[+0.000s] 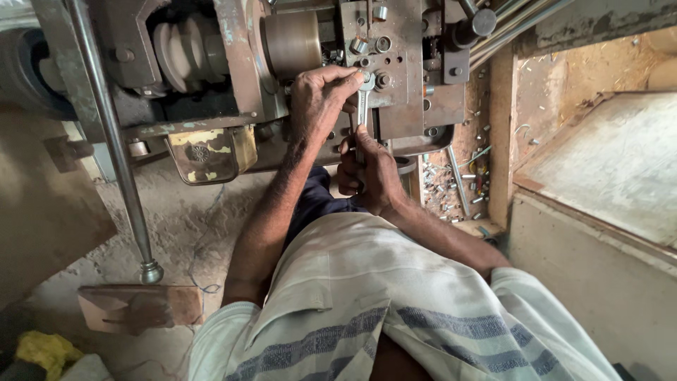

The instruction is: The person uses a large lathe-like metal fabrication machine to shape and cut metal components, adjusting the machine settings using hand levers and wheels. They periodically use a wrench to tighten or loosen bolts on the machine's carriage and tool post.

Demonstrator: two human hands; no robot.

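Left of frame, a steel rod [116, 152] slants down to the floor beside a rusty plate [137, 307]; a brass cylinder [293, 44] sits at upper centre on the machine [395, 63]. At centre, the left hand [321, 99] has its fingers clenched on the head of a wrench [362, 106] set against the machine, while the right hand [374, 176], just below, grasps its handle. Lower right of centre, small metal parts [444, 187] lie in a tray.

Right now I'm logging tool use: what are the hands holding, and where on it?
A spanner: left hand at its head on the machine, right hand on its lower shaft.
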